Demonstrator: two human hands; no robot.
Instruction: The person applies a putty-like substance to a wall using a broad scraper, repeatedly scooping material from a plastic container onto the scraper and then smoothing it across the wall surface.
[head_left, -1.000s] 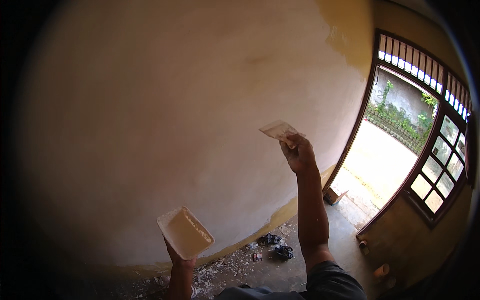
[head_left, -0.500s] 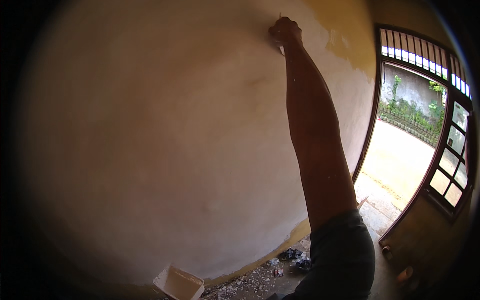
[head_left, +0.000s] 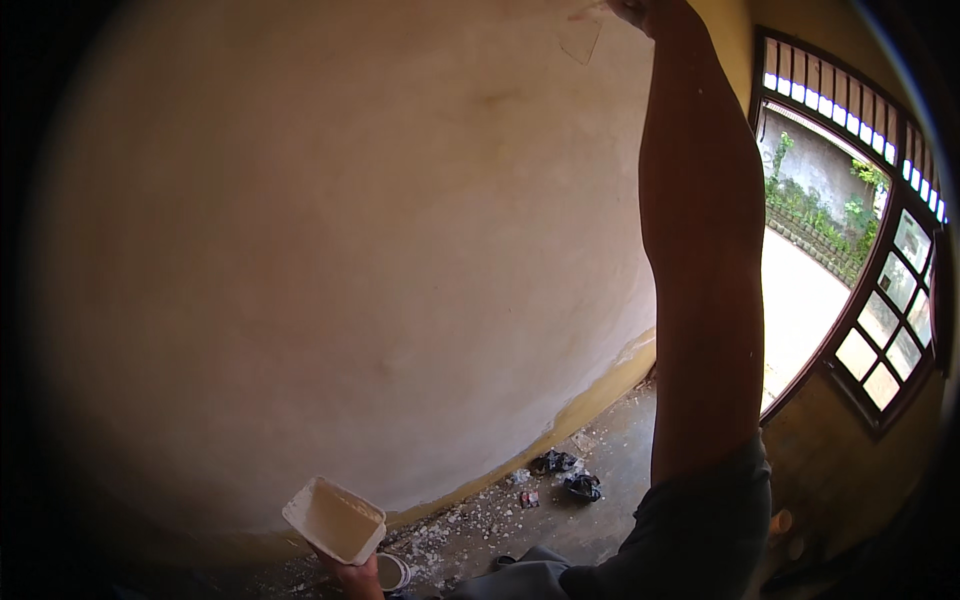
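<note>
My left hand [head_left: 352, 577] grips a pale rectangular tub [head_left: 371, 540] from below, near the bottom edge, with its inside tilted into view. Its fingers are partly hidden by the tub. High up, my right arm stretches along the wall [head_left: 380, 260]. The right hand [head_left: 634, 12] is cut off by the upper edge, its fingers closed on a thin, flat scraper [head_left: 580, 40] whose blade lies against or close to the wall. Most of the wall is coated whitish, with faint darker patches.
White crumbs [head_left: 440, 535] litter the floor beside crumpled black plastic bags [head_left: 581, 487]. A white bucket [head_left: 404, 567] stands next to my left hand. On the right are an open doorway [head_left: 810, 290] and a paned window [head_left: 890, 330]. Yellow paint [head_left: 600, 393] borders the wall's base.
My right hand has gone higher in the picture and slightly right, with the scraper. The tub sits slightly higher and further left, and my left hand under it now shows. The view has shifted.
</note>
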